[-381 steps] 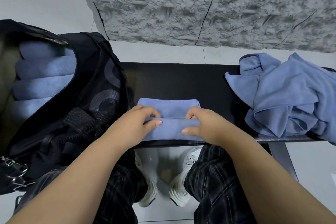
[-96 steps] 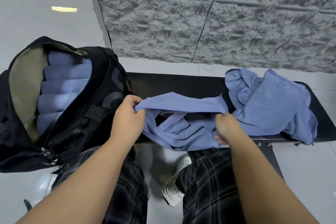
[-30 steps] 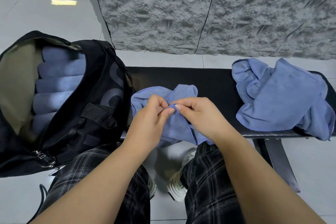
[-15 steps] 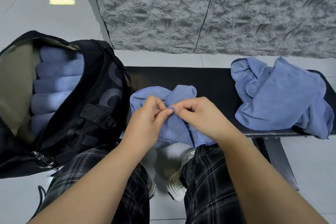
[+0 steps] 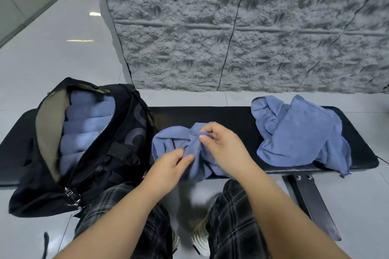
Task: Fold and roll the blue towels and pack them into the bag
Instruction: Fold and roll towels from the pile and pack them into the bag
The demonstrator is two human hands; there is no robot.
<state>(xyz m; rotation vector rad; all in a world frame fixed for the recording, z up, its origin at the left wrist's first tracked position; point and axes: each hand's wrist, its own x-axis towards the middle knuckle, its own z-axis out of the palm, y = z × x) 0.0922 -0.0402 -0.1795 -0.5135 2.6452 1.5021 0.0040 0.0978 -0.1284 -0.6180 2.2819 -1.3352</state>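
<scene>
Hands meet over a crumpled blue towel (image 5: 168,147) at the middle of the black bench (image 5: 231,115). The left hand (image 5: 168,166) pinches the towel's hemmed edge between thumb and fingers, low and toward the person. The right hand (image 5: 223,147) pinches the same edge a little higher and farther back, thumb and forefinger pressed together on the cloth. Between the two pinches a short stretch of hem runs up at a slant. The rest of the towel lies bunched under and around both hands, mostly to the left of them and below the right palm, with part of it hanging over the bench's near edge.

The black bag (image 5: 117,153) stands open at the left end of the bench, just beside the towel. Inside it, rolled blue towels (image 5: 84,128) lie stacked one above another against its olive lining. At the right end of the bench, well apart from the hands, a loose heap of blue towels (image 5: 299,132) rests unfolded, one corner drooping off the front edge. Plaid trousers (image 5: 231,216) and pale shoes (image 5: 200,237) show below, above a glossy tiled floor (image 5: 52,59), with a rough grey wall (image 5: 231,27) behind.
</scene>
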